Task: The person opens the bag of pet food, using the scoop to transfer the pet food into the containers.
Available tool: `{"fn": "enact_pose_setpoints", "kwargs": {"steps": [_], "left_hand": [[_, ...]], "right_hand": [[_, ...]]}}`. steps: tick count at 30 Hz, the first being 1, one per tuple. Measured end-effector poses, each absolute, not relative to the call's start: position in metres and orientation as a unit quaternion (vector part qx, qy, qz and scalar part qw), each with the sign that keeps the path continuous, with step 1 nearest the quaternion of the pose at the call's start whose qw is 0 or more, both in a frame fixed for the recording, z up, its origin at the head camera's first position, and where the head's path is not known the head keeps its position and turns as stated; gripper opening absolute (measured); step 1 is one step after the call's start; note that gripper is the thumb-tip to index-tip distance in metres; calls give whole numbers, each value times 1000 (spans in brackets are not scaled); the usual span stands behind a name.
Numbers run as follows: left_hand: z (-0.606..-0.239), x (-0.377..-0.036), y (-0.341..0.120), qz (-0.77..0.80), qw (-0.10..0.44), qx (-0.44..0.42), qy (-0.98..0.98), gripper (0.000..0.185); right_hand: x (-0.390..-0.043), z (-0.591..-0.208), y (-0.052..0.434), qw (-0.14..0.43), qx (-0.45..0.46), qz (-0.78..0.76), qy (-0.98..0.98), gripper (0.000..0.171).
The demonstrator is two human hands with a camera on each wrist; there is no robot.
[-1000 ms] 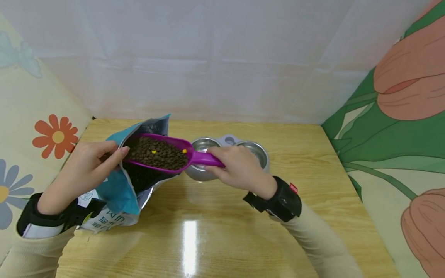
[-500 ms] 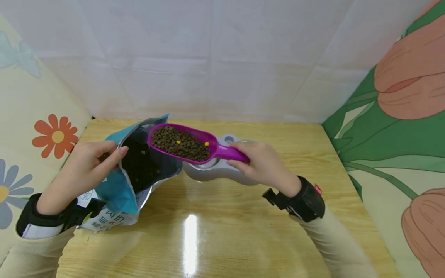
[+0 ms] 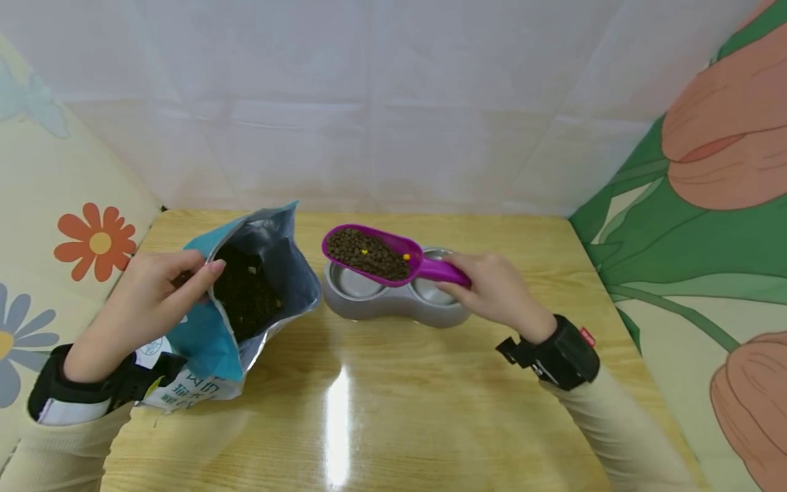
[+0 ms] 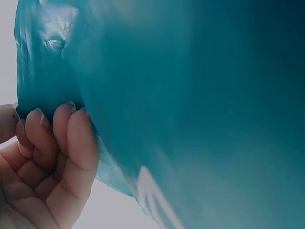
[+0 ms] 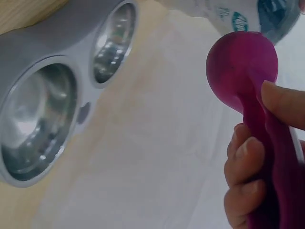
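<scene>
The right hand (image 3: 492, 294) curls its fingers around the handle of a purple scoop (image 3: 375, 254). The scoop is full of small brown pet food (image 3: 367, 253) with a couple of yellow bits in it. It hangs in the air above the left bowl (image 3: 355, 281) of a grey double feeder (image 3: 393, 307), which sits near the far middle of the wooden table (image 3: 393, 410). The right bowl (image 3: 430, 290) is partly hidden behind the scoop handle and the hand.

The left hand (image 3: 147, 301) pinches the top edge of a blue food bag (image 3: 240, 301) and holds its mouth open. The bag leans on the left side of the table, and there is plenty of dark food inside it.

So the scooping looks done, and the scoop is out of the bag. Both bowls look shiny and bare, so no food is in them yet. The tipping out is left to do.
</scene>
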State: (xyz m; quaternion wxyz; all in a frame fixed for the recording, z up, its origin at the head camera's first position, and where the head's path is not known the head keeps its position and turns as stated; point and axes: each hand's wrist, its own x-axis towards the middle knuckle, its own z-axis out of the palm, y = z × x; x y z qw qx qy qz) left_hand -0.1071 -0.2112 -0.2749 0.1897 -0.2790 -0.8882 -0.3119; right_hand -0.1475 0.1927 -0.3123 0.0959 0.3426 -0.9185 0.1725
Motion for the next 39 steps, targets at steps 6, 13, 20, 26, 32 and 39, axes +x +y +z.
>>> {"fn": "enact_pose_setpoints", "kwargs": {"steps": [6,13,20,26,32,39], "left_hand": [[-274,-106,-211,-308,190,-277,-890,30],[-274,-106,-212,-308,192,-278,-889,30],[-274,-106,-211,-306,193,-275,-891,32],[-274,-106,-212,-298,196,-272,-894,32],[-275,-106,-212,-293,196,-268,-896,32],[-274,-106,-212,-298,198,-269,-894,33]], "right_hand": [[-157,-330,197,64,328,114,-936,26],[-172,-346,193,27,328,98,-939,28],[-193,-351,186,-15,338,66,-939,22],[-207,-341,175,-47,342,26,-938,10],[-220,-329,161,-73,342,-14,-937,16],[-227,-312,143,-98,327,-51,-938,12]]}}
